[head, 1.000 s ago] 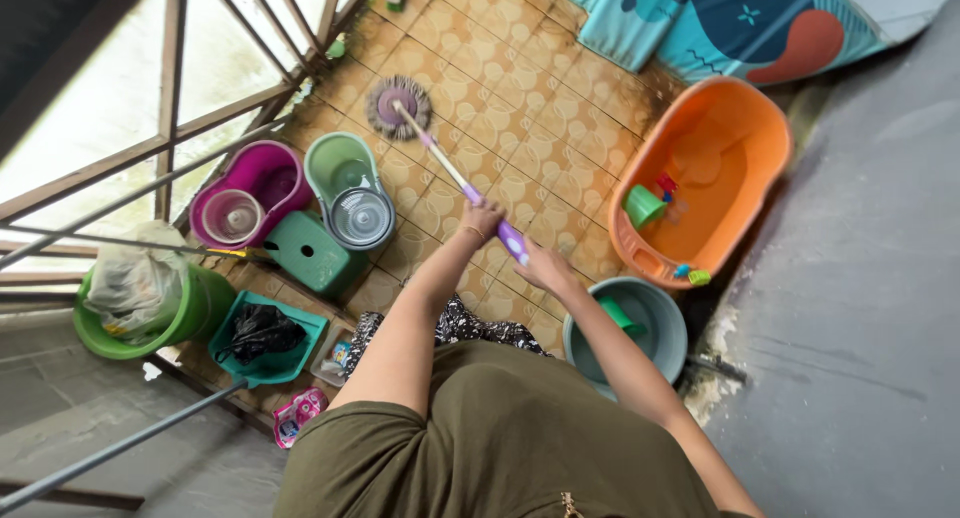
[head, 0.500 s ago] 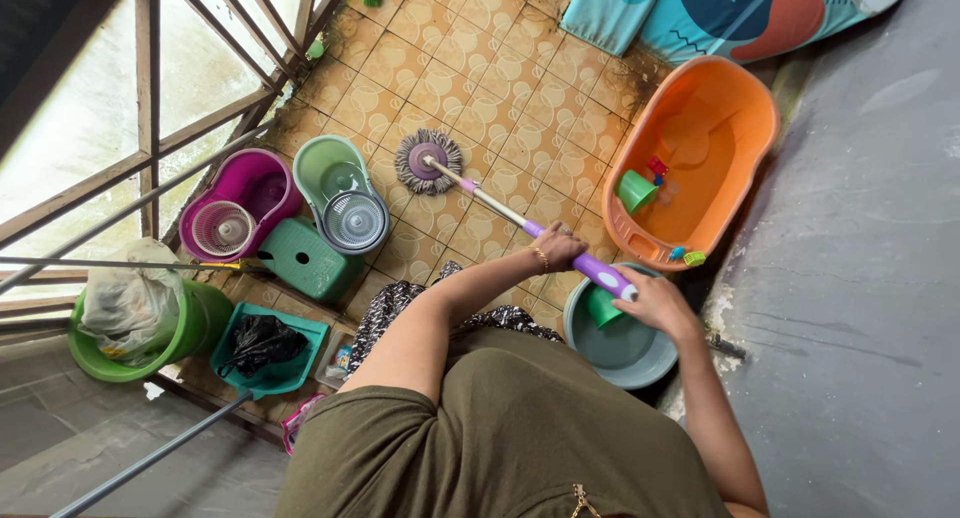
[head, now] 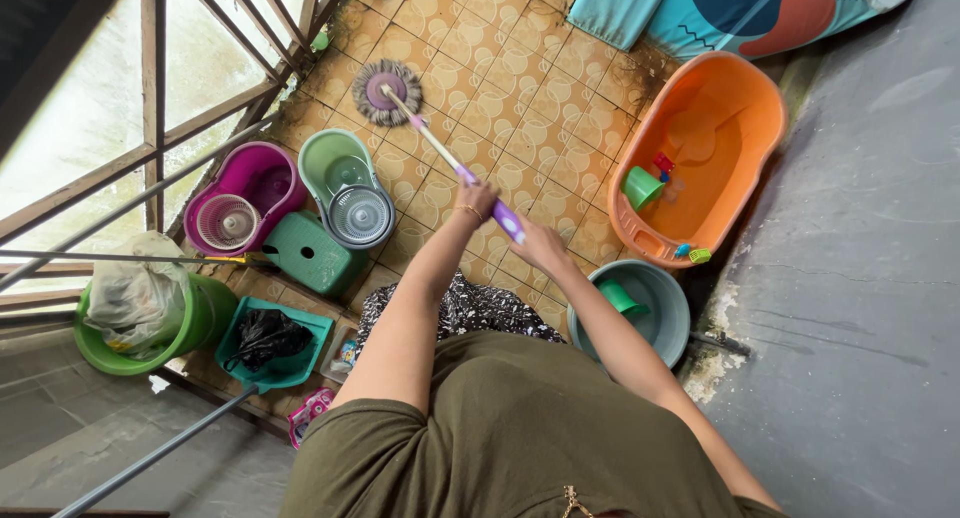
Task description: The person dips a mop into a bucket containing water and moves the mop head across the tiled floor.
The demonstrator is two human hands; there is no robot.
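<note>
A mop with a white and purple handle (head: 440,150) slants across the tan tiled floor (head: 545,108). Its round grey string head (head: 385,90) rests on the tiles near the window grille. My left hand (head: 478,200), with a thin bracelet at the wrist, grips the handle higher toward the head. Just behind it, my right hand (head: 540,244) holds the purple end of the handle. Both arms reach forward over my olive shirt.
A purple spin bucket (head: 240,196), a green spin bucket (head: 345,186) and a green stool (head: 310,253) stand at the left. An orange tub (head: 735,98) and a grey basin (head: 672,308), each holding a green cup, sit at the right by the concrete wall. A patterned cloth (head: 470,308) lies below my hands.
The mop head has slid away from me toward the window side, after being pulled closer half a second ago. Both hands moved forward and left with the handle.
</note>
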